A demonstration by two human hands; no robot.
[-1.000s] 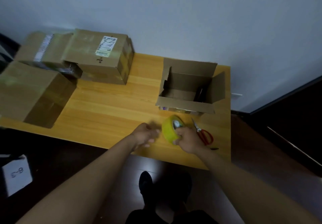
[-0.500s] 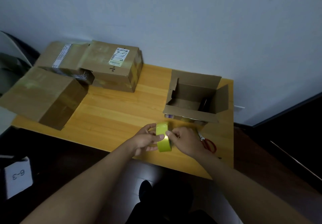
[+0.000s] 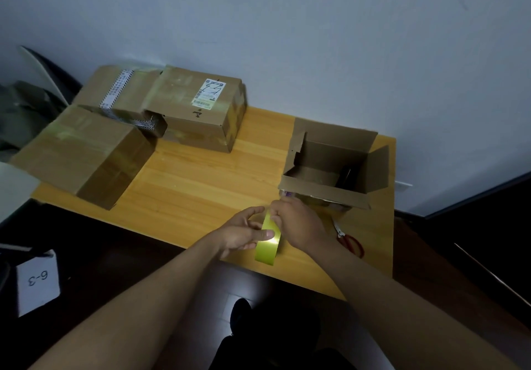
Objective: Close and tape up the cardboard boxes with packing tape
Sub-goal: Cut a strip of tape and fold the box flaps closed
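Much of the scene sat in dim light, and several things were only partly readable. The scissors [image 3: 351, 241] showed red handles at the desk's right edge, but the right forearm covered part of the blades. Inside the open box [image 3: 334, 165] a dark object leaned against the right wall, too shadowed to identify, and something purple under its near flap was mostly hidden. The print on the labelled box [image 3: 201, 111] at the back was too small to read, and the large box [image 3: 83, 157] at the left overhung the desk [image 3: 201, 185], with a further box behind it partly covered. A white card marked "6-3" [image 3: 37, 280] lay on the dark floor. The tape roll [image 3: 268, 241], yellow-green and seen nearly edge-on, was held above the desk's near edge, just in front of the open box. The left hand [image 3: 244, 233] gripped it from the left, thumb pressed across the outer face, fingers curled behind. The right hand [image 3: 298, 223] met the roll's upper edge, fingertips pinched there; whether they held a loose tape end could not be told.
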